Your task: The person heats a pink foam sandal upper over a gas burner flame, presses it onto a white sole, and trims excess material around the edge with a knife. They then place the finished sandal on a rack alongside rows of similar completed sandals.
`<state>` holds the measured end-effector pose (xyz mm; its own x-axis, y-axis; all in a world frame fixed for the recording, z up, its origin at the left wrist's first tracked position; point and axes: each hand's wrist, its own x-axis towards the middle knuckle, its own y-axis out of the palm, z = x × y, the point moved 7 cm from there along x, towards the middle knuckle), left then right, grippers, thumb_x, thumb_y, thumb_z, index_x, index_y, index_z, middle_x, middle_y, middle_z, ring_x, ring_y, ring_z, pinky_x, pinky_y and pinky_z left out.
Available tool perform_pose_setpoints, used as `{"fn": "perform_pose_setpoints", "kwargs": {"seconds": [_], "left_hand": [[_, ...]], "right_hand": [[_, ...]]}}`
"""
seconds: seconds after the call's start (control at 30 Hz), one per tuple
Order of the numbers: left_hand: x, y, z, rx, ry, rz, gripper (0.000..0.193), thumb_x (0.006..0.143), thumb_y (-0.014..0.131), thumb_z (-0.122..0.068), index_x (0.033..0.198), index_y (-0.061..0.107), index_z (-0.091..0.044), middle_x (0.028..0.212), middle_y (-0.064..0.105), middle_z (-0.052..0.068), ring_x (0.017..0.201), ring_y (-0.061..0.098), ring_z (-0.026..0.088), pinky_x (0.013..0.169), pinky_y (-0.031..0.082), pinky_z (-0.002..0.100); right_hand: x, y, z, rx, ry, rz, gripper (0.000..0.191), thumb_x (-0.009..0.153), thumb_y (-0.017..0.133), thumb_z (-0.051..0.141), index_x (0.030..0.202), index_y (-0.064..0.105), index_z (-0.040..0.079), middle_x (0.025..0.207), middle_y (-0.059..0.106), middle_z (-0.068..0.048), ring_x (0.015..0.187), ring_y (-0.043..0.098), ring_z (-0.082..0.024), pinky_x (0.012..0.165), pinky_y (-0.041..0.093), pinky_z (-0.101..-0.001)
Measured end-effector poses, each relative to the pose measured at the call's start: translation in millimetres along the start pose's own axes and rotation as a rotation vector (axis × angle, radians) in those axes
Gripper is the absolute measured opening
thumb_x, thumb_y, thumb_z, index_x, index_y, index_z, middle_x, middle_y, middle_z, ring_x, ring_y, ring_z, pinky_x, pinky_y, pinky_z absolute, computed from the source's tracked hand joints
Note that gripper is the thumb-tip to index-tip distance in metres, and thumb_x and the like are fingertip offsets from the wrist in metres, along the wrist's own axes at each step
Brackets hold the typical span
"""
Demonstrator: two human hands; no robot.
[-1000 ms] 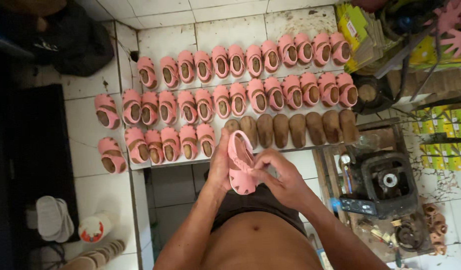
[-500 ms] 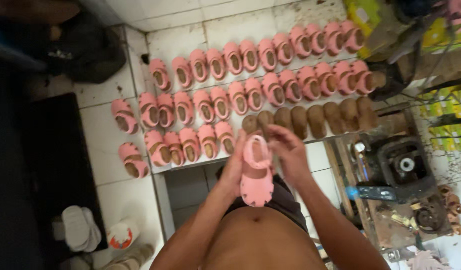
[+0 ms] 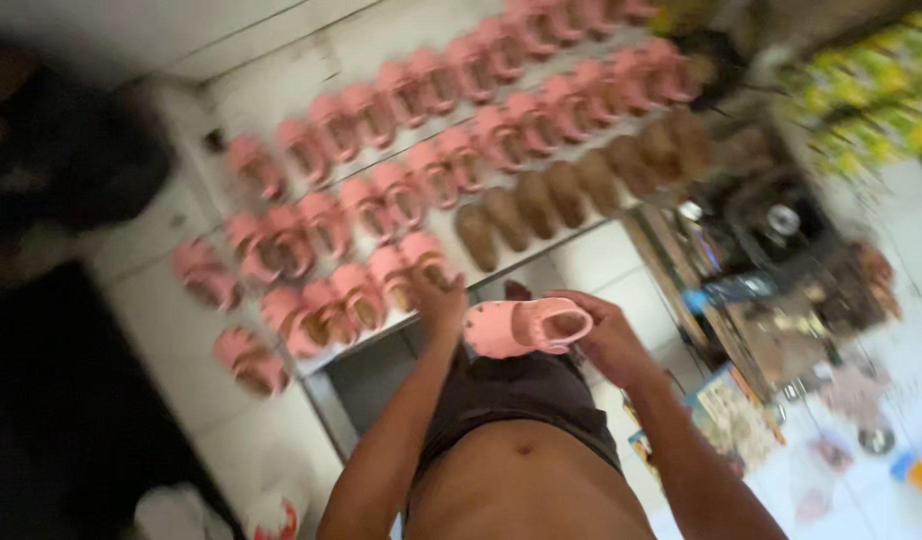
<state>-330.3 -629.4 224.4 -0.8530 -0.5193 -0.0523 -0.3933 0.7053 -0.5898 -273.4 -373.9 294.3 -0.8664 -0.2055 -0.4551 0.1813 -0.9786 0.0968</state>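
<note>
- White floor tiles (image 3: 161,250) fill the blurred view from above, with a dark patch of floor out beyond the left fingers.
- Rows of pink sandals (image 3: 401,190) lie ahead of both sets of fingers on a pale board (image 3: 541,255); three long rows run across it, and a few more pairs sit on the tiles past the left fingertips.
- A shorter row of brown shoe forms (image 3: 571,185) lies just beyond the right fingers, next to the pink rows.
- A cluttered work corner with a dark machine (image 3: 771,225) and scattered tools stands out past the right fingers; details are too smeared to tell.
- The single pink sandal (image 3: 521,325) is in the air between the two hands, lying sideways with its toe toward the left fingers, above the dark shorts (image 3: 511,400).
- The right hand (image 3: 606,335) grips the sandal's heel end, fingers curled around the strap and rim.
- The left hand (image 3: 443,300) is at the toe end, fingers bent and close together; blur hides whether they press the toe or only touch it.
- As a judgement: most pairs look finished and laid out, this one is not yet set down, and the brown forms carry no pink uppers.
</note>
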Motion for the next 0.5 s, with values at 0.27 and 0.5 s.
{"fn": "perform_pose_setpoints", "kwargs": {"seconds": [0.27,0.5], "left_hand": [[-16.0,46.1,9.0,0.367,-0.113,0.447,0.070,0.083,0.070,-0.047,0.133,0.050,-0.002,0.122,0.054,0.023,0.109,0.053,0.035,0.091,0.042,0.046],[-19.7,68.3,34.7,-0.128,-0.680,0.784,0.062,0.086,0.067,-0.046,0.131,0.052,-0.005,0.115,0.055,0.020,0.100,0.053,0.031,0.081,0.043,0.043]], "right_hand": [[-67.5,3.2,-23.1,0.087,-0.088,-0.030,0.031,0.096,0.064,0.019,0.121,0.072,0.003,0.115,0.074,-0.007,0.106,0.066,-0.016,0.096,0.053,-0.0343],[-264.7,-244.9,83.0,0.701,-1.077,-0.722,0.053,0.090,0.062,0.032,0.133,0.059,0.000,0.151,0.052,-0.015,0.144,0.049,-0.028,0.118,0.042,-0.0376]]}}
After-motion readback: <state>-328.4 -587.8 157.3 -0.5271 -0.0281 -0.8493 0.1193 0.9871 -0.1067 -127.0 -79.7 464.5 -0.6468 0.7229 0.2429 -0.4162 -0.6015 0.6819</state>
